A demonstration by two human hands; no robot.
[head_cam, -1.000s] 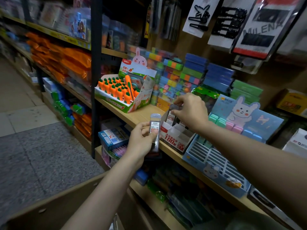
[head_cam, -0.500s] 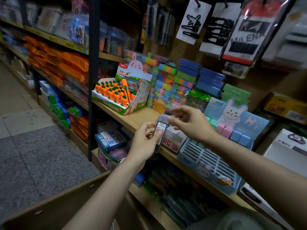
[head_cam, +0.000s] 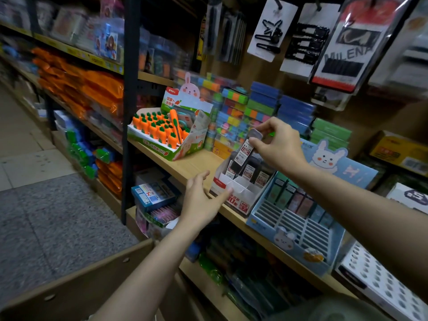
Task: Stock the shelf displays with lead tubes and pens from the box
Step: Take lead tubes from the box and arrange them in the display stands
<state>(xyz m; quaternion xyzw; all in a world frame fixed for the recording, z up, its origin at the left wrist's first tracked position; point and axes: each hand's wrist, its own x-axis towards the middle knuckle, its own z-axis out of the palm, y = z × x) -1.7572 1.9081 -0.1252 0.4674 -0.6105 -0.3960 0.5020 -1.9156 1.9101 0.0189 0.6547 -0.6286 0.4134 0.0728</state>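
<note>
My right hand (head_cam: 279, 144) pinches a dark lead tube (head_cam: 246, 150) by its grey cap, holding it tilted over the white and red lead display box (head_cam: 234, 196) on the wooden shelf (head_cam: 185, 167). Several lead tubes (head_cam: 251, 173) stand in the back slots of that box. My left hand (head_cam: 203, 200) is empty with fingers spread, its fingertips touching the box's front left corner. The brown cardboard box (head_cam: 76, 286) is at the bottom left, with only its flap showing.
A carrot pen display (head_cam: 162, 133) stands left of the lead box. A blue bunny display (head_cam: 298, 223) sits to its right. Stacked coloured boxes (head_cam: 234, 112) fill the back of the shelf. Hair clip cards (head_cam: 271, 31) hang above.
The lead tube passed from my left hand to my right, which now holds it over the display box. My left hand let go, opened and dropped to the box's front corner.
</note>
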